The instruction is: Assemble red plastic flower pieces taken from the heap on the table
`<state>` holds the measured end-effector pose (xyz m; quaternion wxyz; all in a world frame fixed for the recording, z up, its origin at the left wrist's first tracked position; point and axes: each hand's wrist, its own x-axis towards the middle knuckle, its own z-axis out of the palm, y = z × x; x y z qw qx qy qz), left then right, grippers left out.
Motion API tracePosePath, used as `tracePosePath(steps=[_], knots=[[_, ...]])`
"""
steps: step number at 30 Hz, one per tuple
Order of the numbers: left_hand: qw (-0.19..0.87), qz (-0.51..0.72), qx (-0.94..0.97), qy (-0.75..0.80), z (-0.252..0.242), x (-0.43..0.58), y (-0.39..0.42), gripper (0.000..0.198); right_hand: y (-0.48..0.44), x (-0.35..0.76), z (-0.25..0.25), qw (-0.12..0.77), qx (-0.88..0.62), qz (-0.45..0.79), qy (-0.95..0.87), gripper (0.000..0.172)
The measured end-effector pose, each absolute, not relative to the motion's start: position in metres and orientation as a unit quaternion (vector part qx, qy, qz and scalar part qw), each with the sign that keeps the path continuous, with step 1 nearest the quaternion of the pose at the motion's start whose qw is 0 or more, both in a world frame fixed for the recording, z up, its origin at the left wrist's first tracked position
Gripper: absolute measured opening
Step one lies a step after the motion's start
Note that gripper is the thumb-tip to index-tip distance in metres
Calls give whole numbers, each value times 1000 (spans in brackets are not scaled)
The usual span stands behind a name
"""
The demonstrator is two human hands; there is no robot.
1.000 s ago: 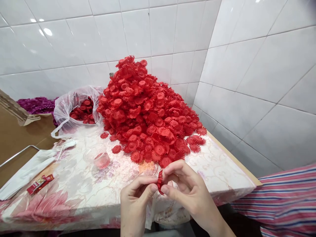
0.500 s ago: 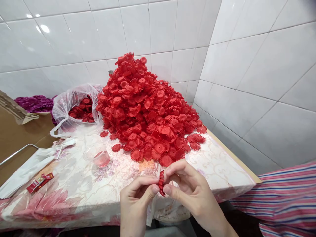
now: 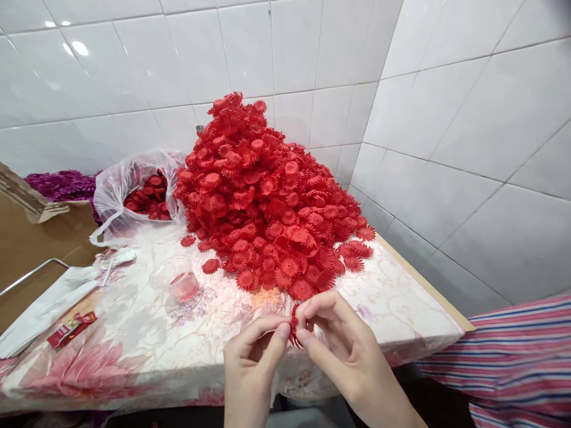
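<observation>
Both hands meet at the table's near edge: the left hand and right hand pinch 1 small red flower piece between thumbs and forefingers. Just beyond them rises a tall heap of red flower pieces. A small clear cup and a plastic bag sit to the left.

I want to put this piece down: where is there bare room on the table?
Bare tablecloth between the clear cup and the left hand, and right of the red pile along the table's edge. The back is crowded: pile, bag.
</observation>
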<state>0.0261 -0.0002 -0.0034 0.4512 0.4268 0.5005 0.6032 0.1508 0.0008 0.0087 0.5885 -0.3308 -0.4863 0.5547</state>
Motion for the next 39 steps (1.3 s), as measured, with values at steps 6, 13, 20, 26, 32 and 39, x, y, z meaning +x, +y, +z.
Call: tracePosePath(steps=[6, 13, 20, 26, 32, 39], knots=[[245, 595, 509, 572, -9, 14, 12, 10, 17, 167, -6, 569, -260, 676, -389, 29], [58, 571, 584, 574, -16, 6, 26, 13, 33, 160, -16, 565, -194, 738, -314, 32], [-21, 560, 589, 583, -17, 8, 33, 20, 35, 156, -16, 567, -200, 746, -287, 34], [-6, 558, 586, 588, -22, 16, 32, 22, 33, 160, -21, 581, -205, 738, -276, 33], [30, 562, 571, 598, -28, 19, 29, 24, 24, 157, -33, 602, -221, 713, -283, 36], [207, 578, 551, 565, -29, 29, 26, 17, 19, 162, -39, 652, -315, 593, -351, 21]])
